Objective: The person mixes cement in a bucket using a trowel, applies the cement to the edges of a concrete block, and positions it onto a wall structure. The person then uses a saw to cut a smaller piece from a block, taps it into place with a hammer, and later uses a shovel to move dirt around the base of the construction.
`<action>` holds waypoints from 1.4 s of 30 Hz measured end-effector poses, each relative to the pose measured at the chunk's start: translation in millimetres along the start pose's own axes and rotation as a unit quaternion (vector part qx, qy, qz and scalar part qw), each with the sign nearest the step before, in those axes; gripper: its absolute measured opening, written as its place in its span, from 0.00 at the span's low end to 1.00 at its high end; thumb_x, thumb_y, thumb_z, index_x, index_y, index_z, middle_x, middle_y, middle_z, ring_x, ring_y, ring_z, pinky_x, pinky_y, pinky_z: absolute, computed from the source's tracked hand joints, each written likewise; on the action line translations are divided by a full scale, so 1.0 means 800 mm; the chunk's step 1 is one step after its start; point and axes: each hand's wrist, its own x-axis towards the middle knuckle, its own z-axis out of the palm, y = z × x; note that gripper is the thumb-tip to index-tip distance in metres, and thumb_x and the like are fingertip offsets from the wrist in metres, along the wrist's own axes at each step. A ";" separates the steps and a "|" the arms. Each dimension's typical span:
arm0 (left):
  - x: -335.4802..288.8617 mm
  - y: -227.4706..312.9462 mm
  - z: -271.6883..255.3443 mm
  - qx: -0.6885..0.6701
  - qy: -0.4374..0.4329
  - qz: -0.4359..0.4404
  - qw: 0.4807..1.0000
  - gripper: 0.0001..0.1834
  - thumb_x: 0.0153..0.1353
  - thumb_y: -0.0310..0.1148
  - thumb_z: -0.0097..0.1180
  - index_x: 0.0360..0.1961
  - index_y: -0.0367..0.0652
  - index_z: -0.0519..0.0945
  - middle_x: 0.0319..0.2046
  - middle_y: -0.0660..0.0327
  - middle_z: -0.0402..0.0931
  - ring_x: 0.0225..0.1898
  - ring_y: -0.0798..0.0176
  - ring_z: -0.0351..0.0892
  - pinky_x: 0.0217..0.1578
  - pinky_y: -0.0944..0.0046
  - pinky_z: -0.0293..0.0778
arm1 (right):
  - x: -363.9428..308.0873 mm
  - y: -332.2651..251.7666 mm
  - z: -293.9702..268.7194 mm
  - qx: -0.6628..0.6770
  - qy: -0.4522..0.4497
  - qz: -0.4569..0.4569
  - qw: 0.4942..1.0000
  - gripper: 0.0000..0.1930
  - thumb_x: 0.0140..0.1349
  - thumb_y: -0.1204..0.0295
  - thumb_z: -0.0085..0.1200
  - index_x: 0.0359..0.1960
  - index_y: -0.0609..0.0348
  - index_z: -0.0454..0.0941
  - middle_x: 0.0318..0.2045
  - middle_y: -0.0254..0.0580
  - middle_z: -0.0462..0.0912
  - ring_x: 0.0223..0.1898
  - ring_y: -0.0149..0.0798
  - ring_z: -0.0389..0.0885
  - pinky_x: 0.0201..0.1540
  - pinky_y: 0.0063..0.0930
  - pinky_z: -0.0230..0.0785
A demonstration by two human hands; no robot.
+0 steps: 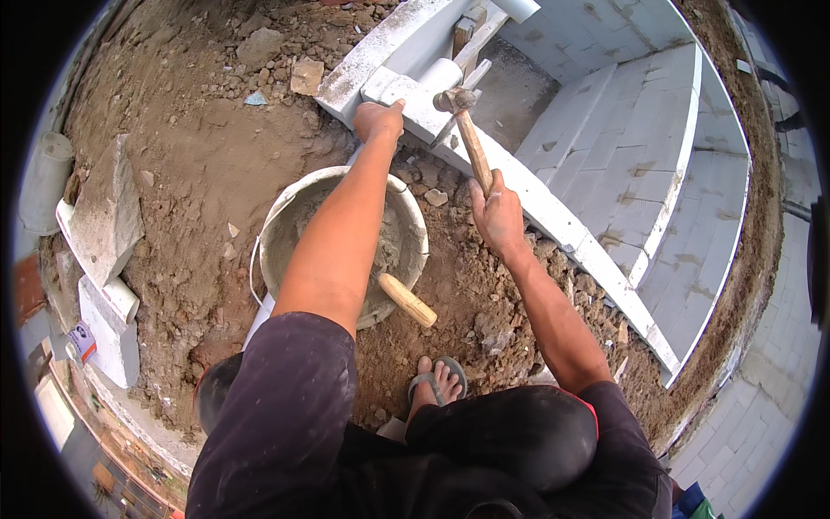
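Note:
My right hand [500,214] is closed around the wooden handle of a hammer [475,145]. Its metal head is raised over the top of a low wall of pale blocks [566,227]. At the wall's near corner, my left hand [379,122] grips the end of a white block [413,99] lying on the wall top; some of its fingers are hidden. Beneath my left forearm stands a round bucket [418,227] of wet grey mortar [391,238]. A trowel-like tool's wooden handle [408,300] sticks out over the bucket's rim, the rest of it out of sight.
Inside the walled pit are white pipes [441,76] and wooden pieces [474,43]. Loose soil and rubble [207,182] surround the bucket. Concrete pieces [108,216] and a white block [110,333] stand at the left. My sandalled foot [438,381] is near the wall.

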 end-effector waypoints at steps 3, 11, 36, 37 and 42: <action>-0.010 0.008 0.010 0.026 -0.019 0.001 0.999 0.25 0.59 0.37 0.73 0.47 0.28 0.77 0.38 0.47 0.85 0.33 0.52 0.90 0.23 0.56 0.79 | 0.011 0.028 -0.003 -0.032 0.005 -0.020 0.999 0.20 0.71 0.59 0.53 0.45 0.69 0.72 0.23 0.66 0.81 0.29 0.69 0.82 0.35 0.56 0.73; -0.003 0.009 0.009 -0.043 0.000 -0.019 0.999 0.29 0.59 0.35 0.74 0.53 0.27 0.76 0.44 0.43 0.83 0.38 0.53 0.90 0.21 0.58 0.78 | 0.019 0.029 0.002 -0.055 0.015 -0.061 0.997 0.18 0.72 0.61 0.54 0.44 0.70 0.72 0.19 0.65 0.78 0.25 0.68 0.80 0.31 0.55 0.71; -0.034 0.011 -0.043 -0.043 0.018 0.050 0.998 0.43 0.55 0.47 0.76 0.58 0.22 0.70 0.43 0.42 0.81 0.28 0.53 0.86 0.26 0.61 0.88 | -0.270 0.100 -0.111 0.020 0.138 0.056 0.989 0.13 0.65 0.68 0.62 0.46 0.60 0.75 0.24 0.55 0.80 0.24 0.57 0.81 0.28 0.44 0.71; -0.031 0.012 -0.049 -0.023 0.027 0.062 0.997 0.47 0.57 0.54 0.72 0.61 0.24 0.68 0.41 0.43 0.83 0.26 0.57 0.85 0.22 0.63 0.85 | -0.331 0.123 -0.126 0.006 0.162 0.089 0.983 0.12 0.63 0.70 0.63 0.45 0.60 0.76 0.25 0.54 0.80 0.24 0.57 0.80 0.29 0.43 0.71; 0.012 -0.007 -0.161 0.131 0.045 0.193 0.971 0.45 0.59 0.61 0.66 0.56 0.24 0.75 0.42 0.42 0.83 0.35 0.51 0.86 0.35 0.56 0.83 | -0.593 0.180 -0.177 -0.154 0.180 0.263 0.935 0.14 0.60 0.67 0.66 0.42 0.61 0.78 0.32 0.57 0.82 0.34 0.64 0.81 0.37 0.49 0.74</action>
